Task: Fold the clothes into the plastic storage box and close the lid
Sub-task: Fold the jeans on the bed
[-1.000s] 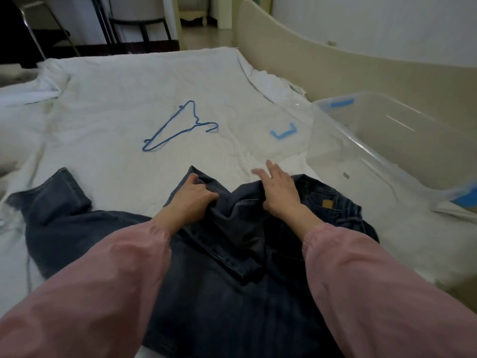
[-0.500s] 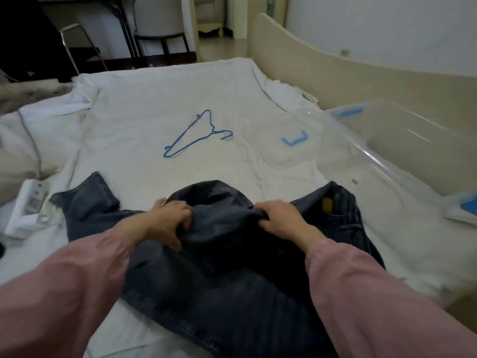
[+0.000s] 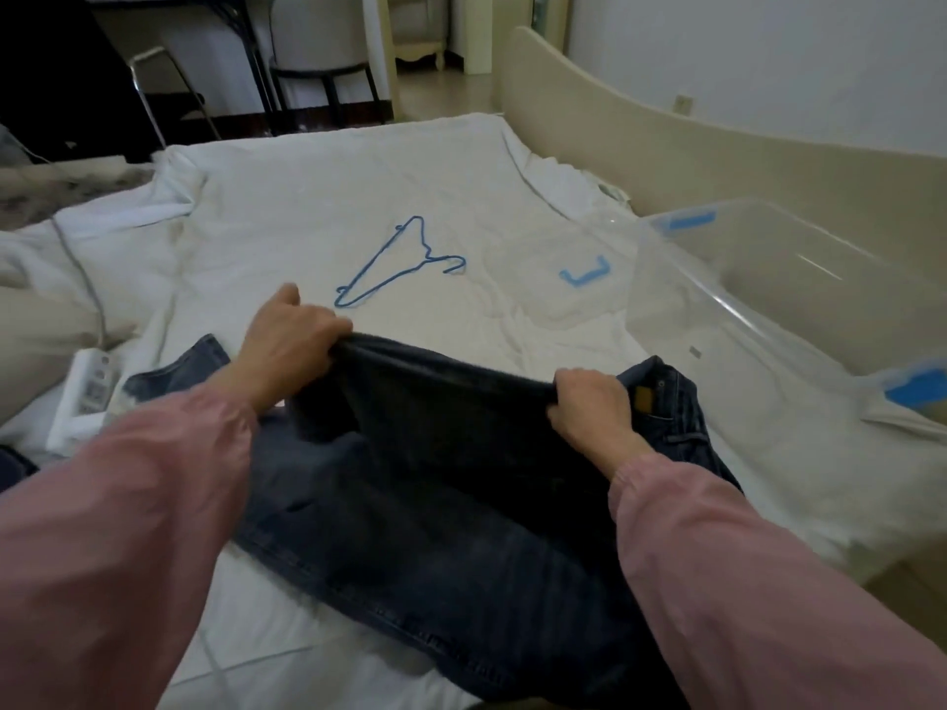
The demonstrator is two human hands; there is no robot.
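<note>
Dark blue jeans (image 3: 435, 504) lie across the white bed in front of me. My left hand (image 3: 289, 343) grips one end of a raised fold of the denim, and my right hand (image 3: 589, 407) grips the other end, so the fold is stretched taut between them. A clear plastic storage box (image 3: 768, 299) with blue latches stands open on the bed to the right, with nothing visible inside. Its clear lid (image 3: 563, 284) with a blue clip lies flat on the sheet left of the box.
A blue wire hanger (image 3: 399, 269) lies on the sheet beyond my hands. A white power strip (image 3: 84, 397) with its cable sits at the left. A beige bed frame (image 3: 666, 146) curves along the right side. Chairs stand past the foot of the bed.
Both hands have closed on the denim, lifted a fold off the bed and pulled it apart into a taut edge. The view has tilted up.
</note>
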